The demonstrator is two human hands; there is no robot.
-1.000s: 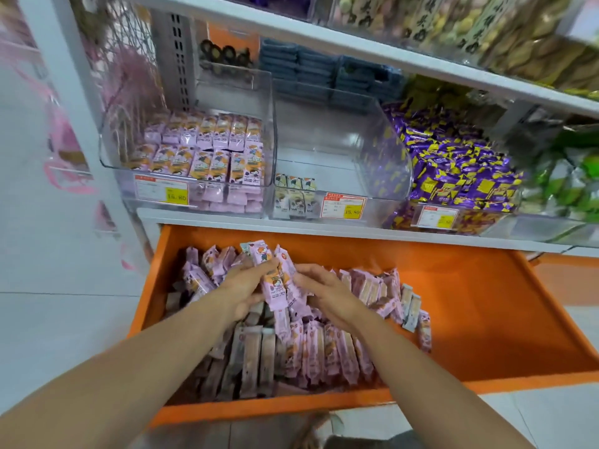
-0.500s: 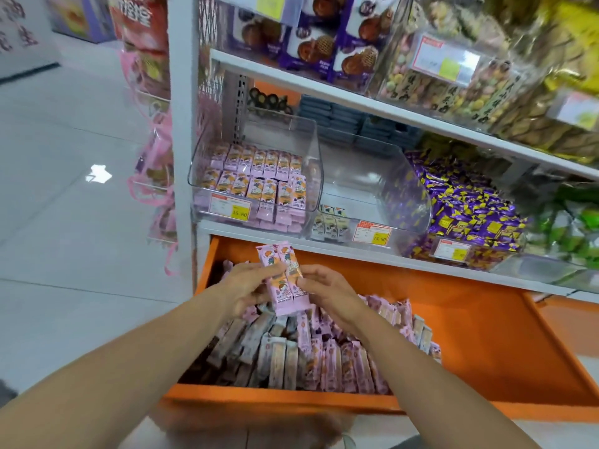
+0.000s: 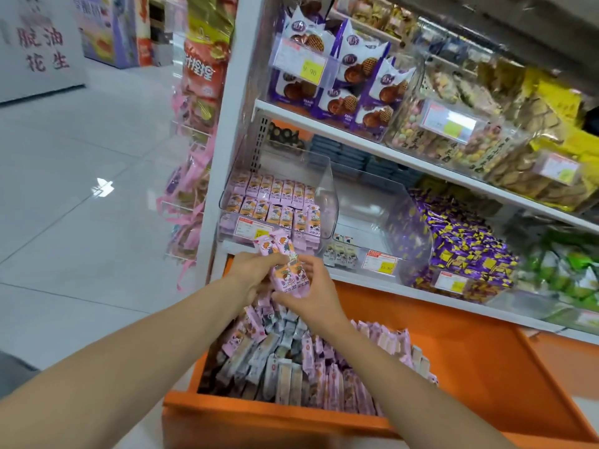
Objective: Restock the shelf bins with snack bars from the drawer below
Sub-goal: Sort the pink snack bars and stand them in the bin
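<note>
Gripping a small bundle of pink snack bars [image 3: 285,267] in both hands: clamping its left side with the curled left hand [image 3: 256,273], cupping it from the right and beneath with the right hand [image 3: 312,294], fingers bent onto the wrappers. Holding it above the open orange drawer [image 3: 453,367], just before the clear shelf bin [image 3: 325,189] part filled with rows of matching pink bars [image 3: 275,202]. Below, packed into the drawer's left part, pink and pale bars [image 3: 291,371]. Beside that bin, a second clear bin [image 3: 382,205] with only a few small packets [image 3: 343,252] at its front.
</note>
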